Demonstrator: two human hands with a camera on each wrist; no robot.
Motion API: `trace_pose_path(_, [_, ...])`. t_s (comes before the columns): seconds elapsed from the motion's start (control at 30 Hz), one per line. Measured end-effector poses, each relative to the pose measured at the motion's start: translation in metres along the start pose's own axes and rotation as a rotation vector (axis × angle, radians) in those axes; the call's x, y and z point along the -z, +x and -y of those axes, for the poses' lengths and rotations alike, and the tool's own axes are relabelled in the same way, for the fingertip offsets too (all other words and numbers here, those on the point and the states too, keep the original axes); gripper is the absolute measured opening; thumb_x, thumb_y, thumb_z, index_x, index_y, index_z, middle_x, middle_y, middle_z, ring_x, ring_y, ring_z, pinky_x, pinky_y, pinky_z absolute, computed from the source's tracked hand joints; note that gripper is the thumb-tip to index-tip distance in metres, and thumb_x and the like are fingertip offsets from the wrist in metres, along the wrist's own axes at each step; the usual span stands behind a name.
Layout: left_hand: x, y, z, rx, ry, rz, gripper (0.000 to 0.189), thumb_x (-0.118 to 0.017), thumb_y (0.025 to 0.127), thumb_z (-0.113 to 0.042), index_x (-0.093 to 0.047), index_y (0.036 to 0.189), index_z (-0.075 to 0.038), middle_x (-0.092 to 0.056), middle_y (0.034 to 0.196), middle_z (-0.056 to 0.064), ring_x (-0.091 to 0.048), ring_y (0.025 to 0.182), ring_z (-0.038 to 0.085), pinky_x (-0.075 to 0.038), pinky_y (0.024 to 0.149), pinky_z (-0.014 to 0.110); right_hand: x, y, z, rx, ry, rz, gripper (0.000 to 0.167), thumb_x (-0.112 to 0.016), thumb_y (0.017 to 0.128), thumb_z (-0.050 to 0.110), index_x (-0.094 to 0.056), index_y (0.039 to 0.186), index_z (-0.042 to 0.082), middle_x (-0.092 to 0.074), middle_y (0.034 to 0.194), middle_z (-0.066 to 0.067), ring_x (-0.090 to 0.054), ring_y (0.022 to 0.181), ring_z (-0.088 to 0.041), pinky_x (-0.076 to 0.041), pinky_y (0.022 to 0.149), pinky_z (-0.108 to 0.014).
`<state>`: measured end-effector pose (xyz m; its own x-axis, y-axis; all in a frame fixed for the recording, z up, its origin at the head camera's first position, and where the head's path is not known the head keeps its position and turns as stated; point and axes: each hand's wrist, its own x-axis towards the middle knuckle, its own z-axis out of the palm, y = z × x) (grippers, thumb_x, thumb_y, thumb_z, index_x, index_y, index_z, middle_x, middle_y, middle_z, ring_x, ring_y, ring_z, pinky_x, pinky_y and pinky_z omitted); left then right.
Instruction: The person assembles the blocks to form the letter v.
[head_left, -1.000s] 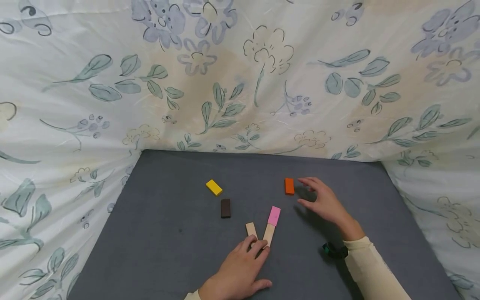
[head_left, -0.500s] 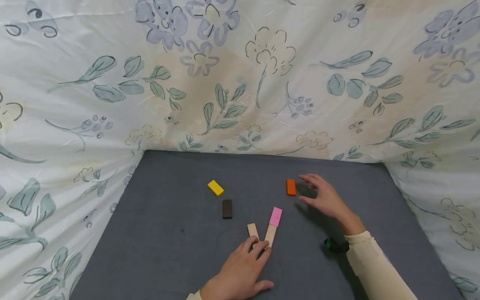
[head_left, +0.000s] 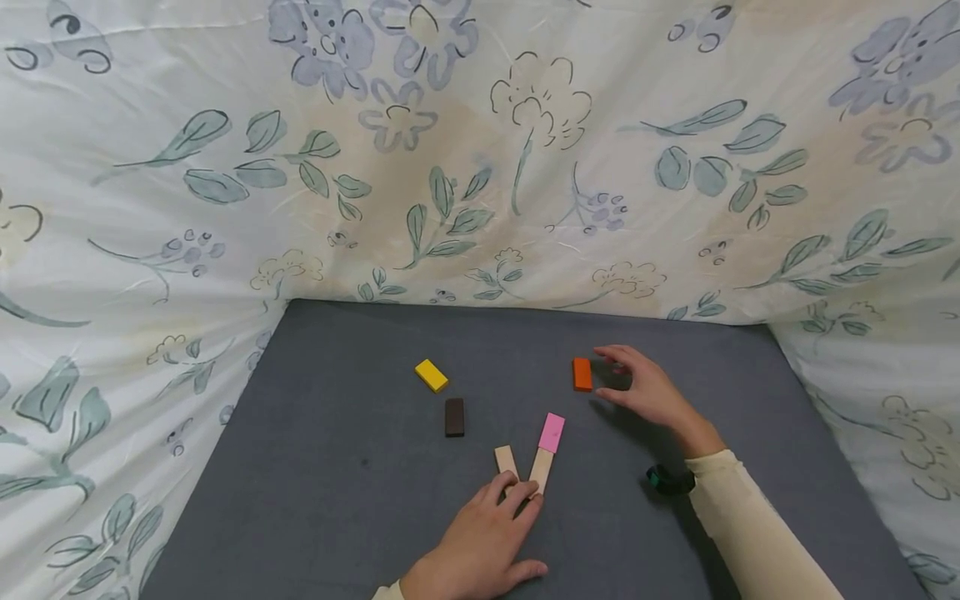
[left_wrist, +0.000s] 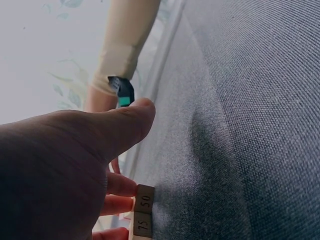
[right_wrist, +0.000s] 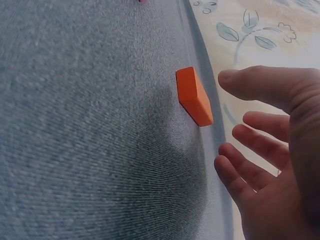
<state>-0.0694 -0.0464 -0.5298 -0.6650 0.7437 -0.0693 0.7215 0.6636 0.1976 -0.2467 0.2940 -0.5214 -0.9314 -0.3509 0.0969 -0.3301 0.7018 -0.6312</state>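
Observation:
My left hand (head_left: 486, 533) lies low over the table, its fingertips on the near ends of two plain wooden blocks, one on the left (head_left: 506, 460) and one on the right (head_left: 542, 468). They spread apart in a V. In the left wrist view, the ends of the wooden blocks (left_wrist: 143, 212) read 50 and 75. A pink block (head_left: 551, 432) continues the right arm of the V. Just right of the orange block (head_left: 582, 375), my right hand (head_left: 651, 392) hovers with thumb and fingers spread. The right wrist view shows the orange block (right_wrist: 192, 95) apart from those fingers.
Farther left on the dark grey table (head_left: 315, 483) lie a yellow block (head_left: 431, 376) and a dark brown block (head_left: 454, 417). Floral cloth (head_left: 450, 167) hangs behind the table and along both sides. A dark strapped device (head_left: 670, 481) sits at my right wrist.
My right hand has shifted slightly left, closer to the orange block. The left hand and the blocks keep their places; the view itself has shifted a little.

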Motion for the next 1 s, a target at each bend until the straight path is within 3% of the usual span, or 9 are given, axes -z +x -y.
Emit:
trace_pose_path(0.67, [0.002, 0.001, 0.0, -0.003, -0.008, 0.011, 0.076, -0.061, 0.1, -0.073, -0.057, 0.156, -0.022, -0.044, 0.159, -0.004, -0.042, 0.141, 0.021, -0.048, 0.112, 0.039, -0.014, 0.007, -0.012, -0.007, 0.06, -0.005, 0.071, -0.09, 0.09, 0.01, -0.058, 0.152, -0.001, -0.06, 0.146, -0.023, -0.064, 0.122, -0.043, -0.053, 0.103, -0.062])
trace_pose_path(1.0, [0.004, -0.001, -0.001, 0.0, -0.008, -0.002, 0.076, -0.063, 0.099, -0.073, -0.058, 0.155, -0.021, -0.045, 0.159, -0.004, -0.044, 0.139, 0.021, -0.05, 0.109, 0.04, -0.018, 0.011, -0.015, -0.001, 0.038, 0.009, 0.068, -0.089, 0.092, 0.013, -0.06, 0.152, 0.002, -0.06, 0.148, -0.022, -0.064, 0.122, -0.041, -0.052, 0.104, -0.062])
